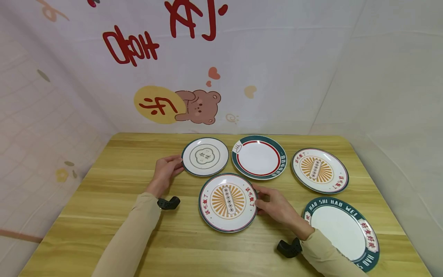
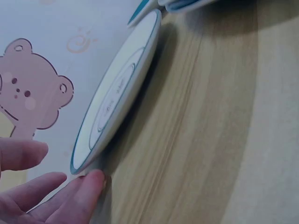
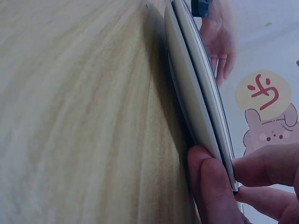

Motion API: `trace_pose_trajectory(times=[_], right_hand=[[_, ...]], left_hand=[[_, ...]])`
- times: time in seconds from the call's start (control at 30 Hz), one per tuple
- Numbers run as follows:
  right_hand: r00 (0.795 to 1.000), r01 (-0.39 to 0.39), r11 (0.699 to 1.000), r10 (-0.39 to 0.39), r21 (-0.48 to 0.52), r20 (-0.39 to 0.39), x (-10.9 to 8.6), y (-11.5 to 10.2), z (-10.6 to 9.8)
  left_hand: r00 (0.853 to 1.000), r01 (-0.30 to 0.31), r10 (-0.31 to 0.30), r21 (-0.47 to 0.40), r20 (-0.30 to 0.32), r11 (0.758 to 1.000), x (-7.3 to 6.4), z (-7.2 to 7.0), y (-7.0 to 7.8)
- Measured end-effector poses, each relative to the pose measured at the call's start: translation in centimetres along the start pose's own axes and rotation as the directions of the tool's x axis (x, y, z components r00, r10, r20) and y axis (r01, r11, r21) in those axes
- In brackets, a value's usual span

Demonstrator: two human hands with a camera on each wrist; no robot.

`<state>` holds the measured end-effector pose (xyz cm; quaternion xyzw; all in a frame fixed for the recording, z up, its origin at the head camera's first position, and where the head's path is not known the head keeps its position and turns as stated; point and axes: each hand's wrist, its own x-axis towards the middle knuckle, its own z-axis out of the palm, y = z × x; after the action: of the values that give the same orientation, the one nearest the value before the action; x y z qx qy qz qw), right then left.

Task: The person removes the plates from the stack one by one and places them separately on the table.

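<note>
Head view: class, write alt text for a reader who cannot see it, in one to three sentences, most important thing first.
A person's right hand grips the rim of a sunburst-patterned plate while the left hand touches the edge of a small white plate. Three more plates lie on the wooden table: a red-ringed plate, a second sunburst plate and a large dark-rimmed plate.

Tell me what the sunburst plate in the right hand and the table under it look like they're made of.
Sunburst plate: probably glazed ceramic or melamine; a glossy white face, printed pattern and thin hard rim under the right hand fingers. Table: pale wood or wood-look laminate with visible grain and a matte finish.
</note>
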<state>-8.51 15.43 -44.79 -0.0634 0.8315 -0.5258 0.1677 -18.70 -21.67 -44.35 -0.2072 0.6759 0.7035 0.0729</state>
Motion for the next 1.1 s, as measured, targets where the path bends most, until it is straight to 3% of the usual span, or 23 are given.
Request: trace_pose_trajectory(times=[0.2, 0.47, 0.6, 0.77, 1.1], right_hand=[[1.000, -0.003, 1.000, 0.003, 0.003, -0.006, 0.0, 0.1, 0.1], [1.000, 0.016, 1.000, -0.016, 0.009, 0.000, 0.0, 0.2, -0.1], [1.000, 0.019, 1.000, -0.019, 0.021, 0.002, -0.1, 0.1, -0.1], [1.000, 0.019, 0.999, -0.018, 0.038, -0.007, -0.2, 0.0, -0.1], [0.999, 0.039, 0.997, -0.038, 0.070, -0.008, -0.3, -0.2, 0.0]], left_hand=[[0.994, -0.073, 0.072, 0.008, 0.082, 0.997, -1.2, -0.3, -0.1], [0.983, -0.179, 0.177, 0.034, 0.046, 0.983, -3.2, -0.2, -0.7], [0.974, -0.224, 0.219, 0.104, 0.056, 0.969, -4.4, -0.2, -0.8], [0.968, -0.248, 0.235, 0.166, 0.092, 0.954, -6.2, 0.3, -1.0], [0.952, -0.269, 0.231, 0.190, 0.200, 0.944, -9.3, 1.6, -2.5]])
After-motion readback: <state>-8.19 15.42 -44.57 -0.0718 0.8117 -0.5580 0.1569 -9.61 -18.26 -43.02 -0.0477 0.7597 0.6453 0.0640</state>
